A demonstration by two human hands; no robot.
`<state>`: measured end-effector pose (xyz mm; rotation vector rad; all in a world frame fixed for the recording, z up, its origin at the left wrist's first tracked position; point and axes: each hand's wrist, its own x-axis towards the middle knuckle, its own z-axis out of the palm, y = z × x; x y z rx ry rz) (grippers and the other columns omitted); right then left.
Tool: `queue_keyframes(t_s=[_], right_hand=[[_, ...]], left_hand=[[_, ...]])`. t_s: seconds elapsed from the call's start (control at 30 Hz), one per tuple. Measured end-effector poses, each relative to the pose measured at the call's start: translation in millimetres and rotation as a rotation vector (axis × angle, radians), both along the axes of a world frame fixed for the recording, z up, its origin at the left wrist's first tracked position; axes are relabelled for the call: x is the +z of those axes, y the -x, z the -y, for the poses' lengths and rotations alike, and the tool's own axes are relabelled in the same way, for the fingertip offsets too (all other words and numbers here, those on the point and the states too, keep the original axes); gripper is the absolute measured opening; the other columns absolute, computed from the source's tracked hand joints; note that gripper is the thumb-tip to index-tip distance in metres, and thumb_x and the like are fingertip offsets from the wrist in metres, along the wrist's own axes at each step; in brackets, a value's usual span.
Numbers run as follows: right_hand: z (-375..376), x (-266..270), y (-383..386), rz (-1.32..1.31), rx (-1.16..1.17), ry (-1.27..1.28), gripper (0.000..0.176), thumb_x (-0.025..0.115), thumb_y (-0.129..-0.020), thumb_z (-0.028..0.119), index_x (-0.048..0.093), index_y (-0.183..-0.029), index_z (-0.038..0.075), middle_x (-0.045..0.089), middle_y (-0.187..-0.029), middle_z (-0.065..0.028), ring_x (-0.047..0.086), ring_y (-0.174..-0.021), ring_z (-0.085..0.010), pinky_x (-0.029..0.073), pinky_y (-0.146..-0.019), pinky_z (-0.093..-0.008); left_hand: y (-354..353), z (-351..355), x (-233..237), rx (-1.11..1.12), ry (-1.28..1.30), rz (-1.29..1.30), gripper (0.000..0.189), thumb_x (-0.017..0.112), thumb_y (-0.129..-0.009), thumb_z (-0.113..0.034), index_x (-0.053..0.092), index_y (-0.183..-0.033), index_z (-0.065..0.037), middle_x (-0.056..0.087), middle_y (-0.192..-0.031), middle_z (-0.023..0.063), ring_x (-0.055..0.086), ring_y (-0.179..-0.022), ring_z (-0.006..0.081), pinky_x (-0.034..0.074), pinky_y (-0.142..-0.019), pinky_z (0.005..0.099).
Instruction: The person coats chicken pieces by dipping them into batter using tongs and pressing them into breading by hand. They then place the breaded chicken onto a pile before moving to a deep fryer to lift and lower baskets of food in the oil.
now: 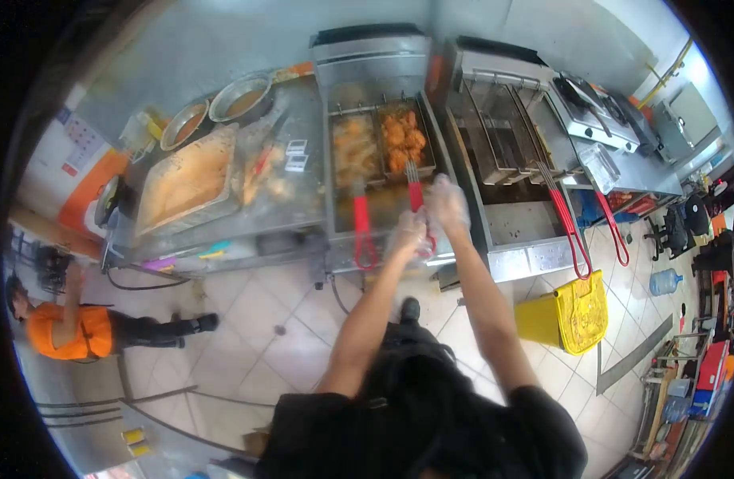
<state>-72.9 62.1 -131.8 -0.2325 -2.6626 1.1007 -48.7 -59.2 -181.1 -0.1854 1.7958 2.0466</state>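
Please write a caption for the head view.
Gloved left hand and right hand at the red-handled fryer basket of fried food.

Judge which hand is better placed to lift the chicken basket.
Left, probably. The left hand seems to grip the end of the red handle of the chicken basket. The right hand is beside the handle, its grip unclear.
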Motion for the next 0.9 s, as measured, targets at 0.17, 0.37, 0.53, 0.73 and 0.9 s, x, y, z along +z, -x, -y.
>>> queue_keyframes(t_s=[0.17,0.37,0.53,0.73,0.9], right_hand=[[5,44,-105,-0.114,-0.490,-0.040,0.045,0.038,-0.100,0.037,0.059,-0.104,-0.004,0.061,-0.102,-0.0307,0.056,-0.097,-0.0483,0.044,-0.086,-0.0501],[73,-6,-227,-0.396,-0.721,0.591,0.050,0.051,-0.097,0.039,0.053,-0.121,-0.004,0.064,-0.096,-0.0197,0.060,-0.086,-0.0303,0.047,-0.080,-0.0426],[104,-21,-323,-0.440,-0.950,0.477,0.045,0.057,-0.096,0.032,0.049,-0.128,0.000,0.060,-0.107,-0.0142,0.061,-0.088,-0.0205,0.050,-0.076,-0.0311],[135,8,-419,-0.569,-1.162,-0.091,0.040,0.047,-0.100,0.034,0.057,-0.114,-0.003,0.062,-0.099,-0.0182,0.061,-0.093,-0.0292,0.048,-0.085,-0.0373],[191,45,-526,-0.851,-1.388,-0.036,0.040,0.041,-0.102,0.036,0.054,-0.084,0.002,0.056,-0.077,-0.0084,0.056,-0.074,-0.0179,0.047,-0.075,-0.0349]], left_hand=[[-80,14,83,-0.200,0.675,-0.535,0.045,0.058,-0.092,-0.040,0.057,-0.115,-0.001,0.066,-0.084,0.0232,0.065,-0.072,0.0380,0.052,-0.066,0.0427],[-200,69,78,-0.469,0.007,-0.807,0.045,0.077,-0.080,-0.021,0.060,-0.112,0.006,0.068,-0.084,0.0061,0.063,-0.072,0.0151,0.051,-0.066,0.0308],[-236,118,109,-0.928,0.123,-0.296,0.014,0.070,-0.084,-0.009,0.064,-0.086,0.004,0.069,-0.077,0.0089,0.063,-0.067,0.0106,0.049,-0.061,0.0265],[-261,107,104,-1.472,-0.239,-0.840,0.018,0.069,-0.082,-0.020,0.069,-0.086,-0.002,0.067,-0.072,0.0139,0.063,-0.061,0.0187,0.049,-0.061,0.0338],[-158,46,57,-0.613,0.481,-1.280,0.054,0.063,-0.085,-0.035,0.053,-0.120,0.005,0.060,-0.110,0.0217,0.059,-0.098,0.0282,0.047,-0.086,0.0372]])
